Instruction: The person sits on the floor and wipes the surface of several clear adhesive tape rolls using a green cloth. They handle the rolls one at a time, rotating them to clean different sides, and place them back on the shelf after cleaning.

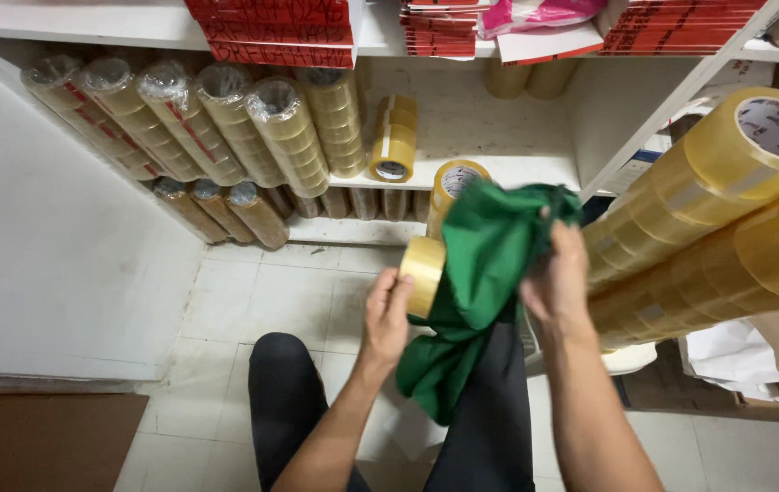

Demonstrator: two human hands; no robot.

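My left hand (387,314) grips a single roll of yellowish clear packing tape (422,273) by its edge, low in the middle of the view. My right hand (558,278) clutches a green cloth (476,273) that drapes down between both hands over my dark trouser legs (289,401). The cloth touches the tape roll and hides part of it. A stack of similar tape rolls (451,187) stands just behind the cloth on the floor.
White shelves (499,169) hold long wrapped sleeves of tape rolls (225,123), some leaning. More sleeves (727,210) jut in from the right. Red packets (271,32) lie on the top shelf. A white wall panel (52,264) is at the left, tiled floor (271,292) below.
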